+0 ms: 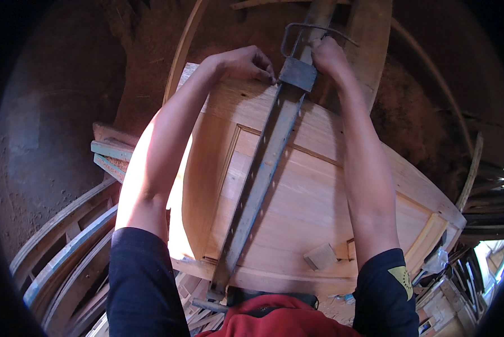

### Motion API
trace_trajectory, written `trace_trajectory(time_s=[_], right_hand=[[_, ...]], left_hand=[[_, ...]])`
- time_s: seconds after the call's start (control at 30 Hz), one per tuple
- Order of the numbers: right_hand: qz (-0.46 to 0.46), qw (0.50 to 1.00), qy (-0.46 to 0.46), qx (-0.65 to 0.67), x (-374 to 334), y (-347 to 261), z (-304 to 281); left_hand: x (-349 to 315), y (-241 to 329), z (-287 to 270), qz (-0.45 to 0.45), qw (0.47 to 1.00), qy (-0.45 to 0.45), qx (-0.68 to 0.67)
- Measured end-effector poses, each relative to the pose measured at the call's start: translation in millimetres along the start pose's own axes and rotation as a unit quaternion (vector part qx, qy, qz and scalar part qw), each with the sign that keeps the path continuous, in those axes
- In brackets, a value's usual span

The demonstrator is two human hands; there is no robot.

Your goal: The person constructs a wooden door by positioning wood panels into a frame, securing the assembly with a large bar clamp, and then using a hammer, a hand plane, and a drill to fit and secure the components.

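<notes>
A long metal bar clamp (268, 163) lies slantwise across a wooden panel door (313, 196) with a curved outline. Its square metal block (298, 74) sits at the door's far edge. Just beyond the block, my right hand (329, 56) is closed on the clamp, beside a bent metal rod (288, 38); the fingertips are partly hidden. My left hand (249, 63) is at the far edge of the door, left of the block. Its fingers are curled down and pinched together close to the clamp bar, and what they hold, if anything, is too small to make out.
A small wood block (320, 256) rests on the door's near right part. Curved wooden frames (66, 253) are stacked at left. A wide board (370, 45) stands beyond my right hand. Wood pieces (490, 208) pile up at right, over a dusty brown floor (55, 112).
</notes>
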State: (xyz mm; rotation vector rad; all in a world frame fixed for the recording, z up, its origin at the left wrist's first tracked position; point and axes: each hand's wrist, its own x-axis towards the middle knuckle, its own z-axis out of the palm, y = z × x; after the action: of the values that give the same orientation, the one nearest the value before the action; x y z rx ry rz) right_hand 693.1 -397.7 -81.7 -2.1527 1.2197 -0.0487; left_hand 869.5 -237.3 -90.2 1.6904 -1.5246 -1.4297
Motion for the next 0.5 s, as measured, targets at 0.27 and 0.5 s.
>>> trace_trajectory(time_s=[0.27,0.5], right_hand=[[-0.043,0.998,-0.007,-0.054,-6.0,7.2,-0.8],[-0.076,0.985,0.015,-0.157,-43.7,0.9,-8.8]], left_hand=[[-156.9,57.8,174.7,0.026,0.911,0.395,0.113],[-306.8,65.8,333.6,-0.114,0.942,0.296,0.109]])
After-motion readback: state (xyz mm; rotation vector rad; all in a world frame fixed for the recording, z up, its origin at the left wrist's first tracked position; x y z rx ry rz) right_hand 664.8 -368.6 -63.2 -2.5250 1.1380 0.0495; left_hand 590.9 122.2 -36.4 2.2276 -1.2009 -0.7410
